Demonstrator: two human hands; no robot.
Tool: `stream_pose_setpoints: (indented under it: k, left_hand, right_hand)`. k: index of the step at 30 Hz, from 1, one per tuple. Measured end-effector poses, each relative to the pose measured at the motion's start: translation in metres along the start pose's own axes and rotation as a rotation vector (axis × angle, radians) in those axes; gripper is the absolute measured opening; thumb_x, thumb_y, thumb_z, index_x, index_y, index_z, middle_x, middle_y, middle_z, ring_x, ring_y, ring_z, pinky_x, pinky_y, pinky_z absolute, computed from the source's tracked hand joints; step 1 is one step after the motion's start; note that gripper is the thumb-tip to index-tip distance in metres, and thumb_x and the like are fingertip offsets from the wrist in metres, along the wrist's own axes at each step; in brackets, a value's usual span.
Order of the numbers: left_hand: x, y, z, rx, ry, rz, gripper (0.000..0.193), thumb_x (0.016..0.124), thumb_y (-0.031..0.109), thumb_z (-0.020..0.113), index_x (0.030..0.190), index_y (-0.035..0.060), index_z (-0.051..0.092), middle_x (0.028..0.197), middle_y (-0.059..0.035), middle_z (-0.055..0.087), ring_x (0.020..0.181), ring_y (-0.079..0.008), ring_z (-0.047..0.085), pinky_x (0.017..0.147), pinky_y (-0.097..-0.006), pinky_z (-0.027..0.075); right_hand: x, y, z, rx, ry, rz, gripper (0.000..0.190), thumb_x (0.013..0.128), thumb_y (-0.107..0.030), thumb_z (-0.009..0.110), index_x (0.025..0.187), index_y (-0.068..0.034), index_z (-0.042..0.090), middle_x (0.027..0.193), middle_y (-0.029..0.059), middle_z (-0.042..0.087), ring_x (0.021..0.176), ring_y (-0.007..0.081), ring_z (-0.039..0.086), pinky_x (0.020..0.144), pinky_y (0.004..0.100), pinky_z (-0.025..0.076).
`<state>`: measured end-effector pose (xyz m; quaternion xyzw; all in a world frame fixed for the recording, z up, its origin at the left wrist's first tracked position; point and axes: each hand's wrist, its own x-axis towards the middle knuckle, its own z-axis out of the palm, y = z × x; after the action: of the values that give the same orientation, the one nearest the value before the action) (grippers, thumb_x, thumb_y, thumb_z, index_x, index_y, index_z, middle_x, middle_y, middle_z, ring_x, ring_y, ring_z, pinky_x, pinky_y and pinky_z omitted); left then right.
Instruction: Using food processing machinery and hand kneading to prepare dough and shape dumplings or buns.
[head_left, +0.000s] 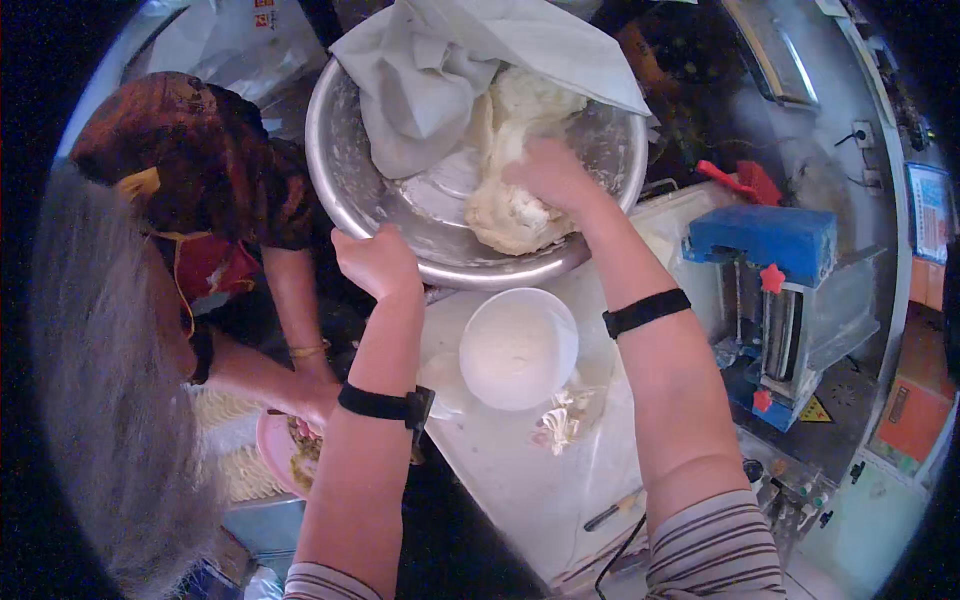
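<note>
A large metal basin (337, 202) holds a mass of pale dough (510, 217), partly covered by a white cloth (420, 97) that hangs over the far rim. My left hand (381, 262) grips the basin's near-left rim. Inside the basin, my right hand (551, 172) presses on the dough, its fingertips sunk in or hidden by it; whether they are closed on it does not show. Just below the basin, a white bowl (519, 349) with pale contents stands on the white worktop (525, 480). Pale scraps (559, 427) lie beside the bowl.
At left a co-worker (195, 165) bends over a pink bowl of food (277, 450), next to rows of pale shaped pieces (251, 472). A blue and metal machine (761, 240) stands at right, with a red object (746, 182) behind it. A knife (611, 514) lies near the worktop's lower edge.
</note>
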<state>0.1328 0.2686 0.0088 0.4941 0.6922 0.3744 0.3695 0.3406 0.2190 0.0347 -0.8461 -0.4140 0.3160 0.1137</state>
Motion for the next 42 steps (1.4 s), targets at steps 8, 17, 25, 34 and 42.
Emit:
stream_pose_setpoints:
  k: [8,17,25,34,42]
  left_hand:
    - [0.008,-0.013,-0.003,0.013,-0.049,-0.011,0.025,0.065,-0.002,0.057,0.088,-0.0100,0.050,0.083,-0.0249,0.060,0.078,-0.0384,0.061,0.072,-0.0405,0.046]
    - [-0.001,0.006,-0.003,-0.043,-0.079,-0.033,0.026,0.064,-0.003,0.057,0.089,-0.0077,0.051,0.085,-0.0223,0.061,0.080,-0.0356,0.061,0.075,-0.0384,0.045]
    - [0.003,0.003,-0.004,-0.042,-0.025,0.015,0.026,0.064,-0.002,0.056,0.088,-0.0089,0.051,0.085,-0.0235,0.061,0.078,-0.0364,0.061,0.073,-0.0396,0.045]
    - [0.011,-0.004,0.001,0.036,-0.057,0.057,0.025,0.064,0.003,0.056,0.085,-0.0091,0.050,0.082,-0.0263,0.060,0.078,-0.0408,0.059,0.073,-0.0423,0.045]
    - [0.011,-0.001,0.001,0.154,-0.038,0.040,0.023,0.066,0.003,0.056,0.085,-0.0079,0.050,0.082,-0.0264,0.060,0.080,-0.0418,0.060,0.072,-0.0437,0.046]
  right_hand:
    - [-0.035,-0.013,-0.004,-0.123,0.028,-0.164,0.042,0.070,-0.033,0.065,0.093,0.002,0.059,0.092,0.0203,0.057,0.088,0.0329,0.056,0.077,0.0396,0.044]
    - [0.030,0.012,0.009,0.714,-0.013,0.273,0.051,0.077,-0.043,0.064,0.100,0.001,0.061,0.095,0.0083,0.064,0.081,0.0168,0.062,0.073,0.0291,0.050]
    - [0.008,0.004,0.002,0.732,-0.228,0.289,0.050,0.073,-0.037,0.063,0.104,0.001,0.058,0.096,0.0096,0.062,0.081,0.0169,0.062,0.073,0.0299,0.049]
    - [0.009,0.030,0.021,1.078,-0.065,0.189,0.037,0.074,-0.028,0.055,0.098,0.000,0.058,0.091,0.0117,0.061,0.084,0.0199,0.061,0.076,0.0323,0.050]
    - [-0.035,-0.028,0.000,1.549,0.274,0.018,0.034,0.086,-0.029,0.044,0.108,-0.005,0.056,0.103,0.0105,0.061,0.094,0.0218,0.060,0.084,0.0344,0.049]
